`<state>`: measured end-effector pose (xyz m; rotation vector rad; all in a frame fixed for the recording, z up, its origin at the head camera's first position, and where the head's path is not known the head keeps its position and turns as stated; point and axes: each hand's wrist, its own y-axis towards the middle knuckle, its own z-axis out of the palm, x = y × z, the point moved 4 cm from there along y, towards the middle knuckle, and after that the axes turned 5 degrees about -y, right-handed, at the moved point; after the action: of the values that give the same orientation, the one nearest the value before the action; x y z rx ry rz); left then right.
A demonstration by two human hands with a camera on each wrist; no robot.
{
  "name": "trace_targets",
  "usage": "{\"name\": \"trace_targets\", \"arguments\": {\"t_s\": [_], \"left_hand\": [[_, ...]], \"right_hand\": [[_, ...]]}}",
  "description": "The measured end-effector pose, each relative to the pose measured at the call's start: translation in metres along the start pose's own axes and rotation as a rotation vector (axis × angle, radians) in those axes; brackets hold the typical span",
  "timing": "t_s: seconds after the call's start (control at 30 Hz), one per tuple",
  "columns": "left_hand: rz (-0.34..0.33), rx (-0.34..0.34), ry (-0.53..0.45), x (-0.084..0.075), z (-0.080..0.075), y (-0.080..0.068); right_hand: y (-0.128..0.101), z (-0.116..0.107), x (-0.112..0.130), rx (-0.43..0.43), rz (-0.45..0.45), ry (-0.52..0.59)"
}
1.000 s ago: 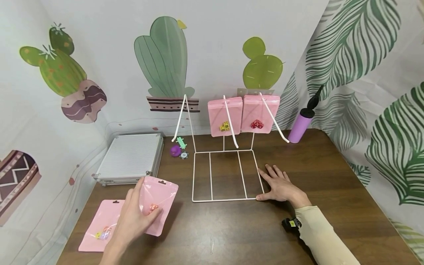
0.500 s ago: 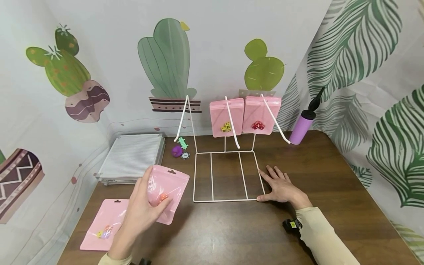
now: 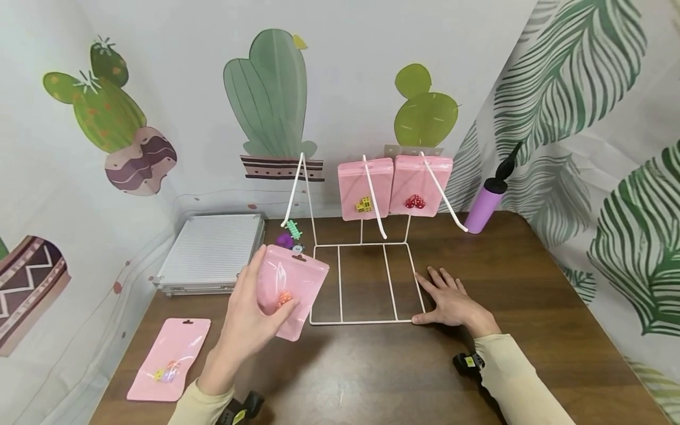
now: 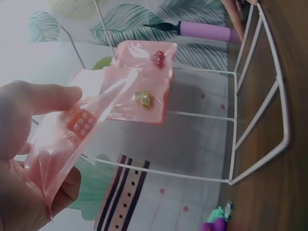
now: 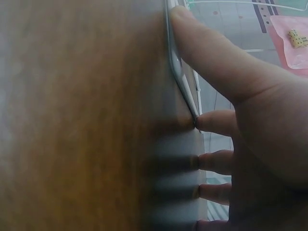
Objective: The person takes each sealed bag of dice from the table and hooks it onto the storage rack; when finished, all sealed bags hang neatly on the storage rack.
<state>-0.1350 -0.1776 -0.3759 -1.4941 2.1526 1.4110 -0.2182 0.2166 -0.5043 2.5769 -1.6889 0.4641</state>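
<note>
My left hand (image 3: 240, 324) grips a pink zip bag (image 3: 308, 277) between thumb and fingers. It is raised above the table at the left of a white wire rack (image 3: 340, 283). Orange dice (image 4: 81, 124) with white dots show through its front. Two of the rack's prongs carry pink bags: yellow dice are in the middle bag (image 3: 350, 186), red dice in the right bag (image 3: 411, 180). Nothing hangs from the left prong (image 3: 293, 189). My right hand (image 3: 451, 304) lies spread on the table, thumb and forefinger touching the rack's base at its right side.
Another pink bag (image 3: 177, 345) with several coloured dice lies at the table's left. Behind it stands a silver case (image 3: 212, 248). A green toy (image 3: 293, 229), a purple toy (image 3: 284, 239) and a poker chip (image 3: 298, 249) lie by the rack. A purple hand pump (image 3: 484, 206) stands at the back right.
My left hand has carried the pink bag right and upward, from beside the case to the rack's left edge. The bag left on the table is now fully uncovered. My right hand stays put.
</note>
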Motion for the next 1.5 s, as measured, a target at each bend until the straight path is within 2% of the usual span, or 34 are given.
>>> {"name": "trace_targets", "arguments": {"t_s": [0.2, 0.67, 0.83, 1.1, 1.5], "left_hand": [[0.031, -0.028, -0.042, -0.015, -0.002, 0.012], [0.153, -0.137, -0.144, -0.029, -0.005, 0.029], [0.164, -0.169, -0.189, -0.031, -0.007, 0.034], [0.165, -0.225, -0.203, -0.031, -0.008, 0.039], [0.125, -0.252, -0.232, -0.030, -0.009, 0.040]], "right_hand": [[0.001, -0.001, -0.001, -0.010, 0.009, -0.006], [0.001, -0.002, 0.000, 0.000, 0.010, 0.002], [0.001, -0.002, 0.001, -0.005, 0.006, -0.015], [0.000, -0.002, 0.001, -0.007, 0.004, -0.026], [-0.001, -0.002, 0.001, -0.003, 0.000, -0.023]]}}
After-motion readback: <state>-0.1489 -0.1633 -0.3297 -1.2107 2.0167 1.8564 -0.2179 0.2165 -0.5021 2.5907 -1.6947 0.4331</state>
